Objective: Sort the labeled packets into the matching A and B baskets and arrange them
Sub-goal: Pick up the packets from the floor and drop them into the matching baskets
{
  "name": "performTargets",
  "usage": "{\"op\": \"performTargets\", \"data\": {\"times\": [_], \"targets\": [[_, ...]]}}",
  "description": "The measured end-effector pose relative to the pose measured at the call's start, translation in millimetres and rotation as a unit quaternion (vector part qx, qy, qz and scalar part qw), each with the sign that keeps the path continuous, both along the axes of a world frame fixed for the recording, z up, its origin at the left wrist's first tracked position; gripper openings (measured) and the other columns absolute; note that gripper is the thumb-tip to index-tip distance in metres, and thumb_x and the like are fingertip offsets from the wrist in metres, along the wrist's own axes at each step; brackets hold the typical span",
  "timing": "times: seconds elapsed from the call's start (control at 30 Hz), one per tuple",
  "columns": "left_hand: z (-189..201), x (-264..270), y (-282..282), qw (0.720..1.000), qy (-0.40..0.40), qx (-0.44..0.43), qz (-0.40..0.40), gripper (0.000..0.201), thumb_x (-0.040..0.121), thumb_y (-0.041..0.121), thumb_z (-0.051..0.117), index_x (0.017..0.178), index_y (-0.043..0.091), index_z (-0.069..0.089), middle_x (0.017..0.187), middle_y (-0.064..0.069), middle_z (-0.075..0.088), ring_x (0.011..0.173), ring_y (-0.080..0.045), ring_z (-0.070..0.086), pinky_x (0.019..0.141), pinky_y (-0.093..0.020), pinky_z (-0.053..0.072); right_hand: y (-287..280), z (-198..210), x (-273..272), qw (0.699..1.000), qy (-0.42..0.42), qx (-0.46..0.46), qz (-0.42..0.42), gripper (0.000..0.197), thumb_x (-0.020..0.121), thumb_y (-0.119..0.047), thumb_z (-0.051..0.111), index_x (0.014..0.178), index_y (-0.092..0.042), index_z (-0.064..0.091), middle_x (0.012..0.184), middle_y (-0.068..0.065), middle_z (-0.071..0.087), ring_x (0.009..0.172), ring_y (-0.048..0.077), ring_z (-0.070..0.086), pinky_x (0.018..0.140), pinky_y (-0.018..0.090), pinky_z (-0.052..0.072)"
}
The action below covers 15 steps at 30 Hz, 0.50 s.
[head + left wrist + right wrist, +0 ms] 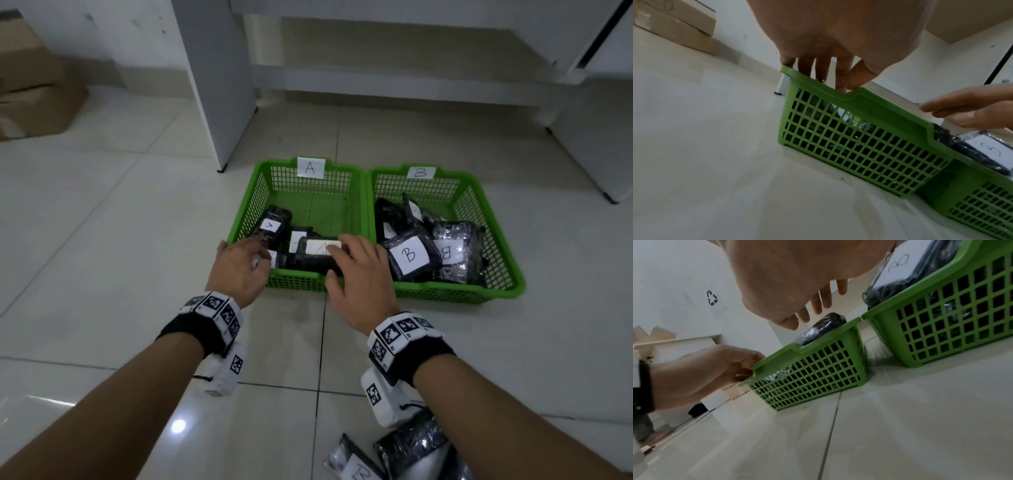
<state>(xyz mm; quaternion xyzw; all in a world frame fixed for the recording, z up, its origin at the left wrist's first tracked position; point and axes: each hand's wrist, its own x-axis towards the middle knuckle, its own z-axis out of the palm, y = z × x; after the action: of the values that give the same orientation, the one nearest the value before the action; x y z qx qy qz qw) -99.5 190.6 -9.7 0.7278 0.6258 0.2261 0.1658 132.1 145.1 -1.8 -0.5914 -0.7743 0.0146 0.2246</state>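
Observation:
Two green mesh baskets stand side by side on the tiled floor. Basket A (246,209) holds a few black packets with white labels, one of them leaning at its left (272,226). Basket B (496,246) holds several black packets, the front one (409,255) marked B. My left hand (239,267) is at basket A's near-left corner (818,84), fingers hooked inside the rim and thumb outside. My right hand (356,270) reaches over A's near rim, straight fingers resting on the top packet (318,246). The packets under both hands are partly hidden.
More black packets (407,442) lie on the floor near my right forearm, one with a white label (359,474). A cardboard box (34,85) sits at the far left. A white cabinet panel (219,85) and low shelving stand behind the baskets.

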Motion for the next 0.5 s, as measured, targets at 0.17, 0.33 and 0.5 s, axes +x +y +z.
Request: {"op": "performTargets", "data": {"times": [0.17,0.33,0.5], "targets": [[6.9,-0.8,-19.2,0.997,0.057,0.048,0.007,0.037,0.077,0.031,0.045,0.101,0.014,0.069,0.139,-0.014,0.054,0.132,-0.034,0.046,0.116,-0.059,0.021,-51.1,12.9,23.3,0.999,0.031,0.011,-0.006,0.033,0.087,-0.023,0.057,0.117,-0.013,0.063,0.128,0.002,0.055,0.122,0.021,0.047,0.106,0.041,0.036],[25.2,24.6,-79.4,0.98,0.075,0.132,-0.128,0.03,0.074,0.025,0.043,0.095,0.011,0.061,0.116,-0.01,0.059,0.106,-0.034,0.054,0.095,-0.051,0.043,-125.6,8.4,67.5,0.996,-0.024,-0.085,-0.025,0.034,0.08,-0.022,0.055,0.112,-0.016,0.062,0.113,0.0,0.059,0.108,0.024,0.053,0.095,0.04,0.038],[6.8,75.3,-143.9,0.93,0.09,0.022,-0.355,0.026,0.074,0.022,0.049,0.095,0.015,0.06,0.107,-0.005,0.057,0.092,-0.027,0.057,0.075,-0.041,0.051,-177.6,8.8,107.4,0.976,-0.061,-0.208,-0.035,0.035,0.086,-0.019,0.06,0.121,-0.016,0.06,0.121,0.003,0.062,0.117,0.025,0.052,0.101,0.039,0.038]]}}
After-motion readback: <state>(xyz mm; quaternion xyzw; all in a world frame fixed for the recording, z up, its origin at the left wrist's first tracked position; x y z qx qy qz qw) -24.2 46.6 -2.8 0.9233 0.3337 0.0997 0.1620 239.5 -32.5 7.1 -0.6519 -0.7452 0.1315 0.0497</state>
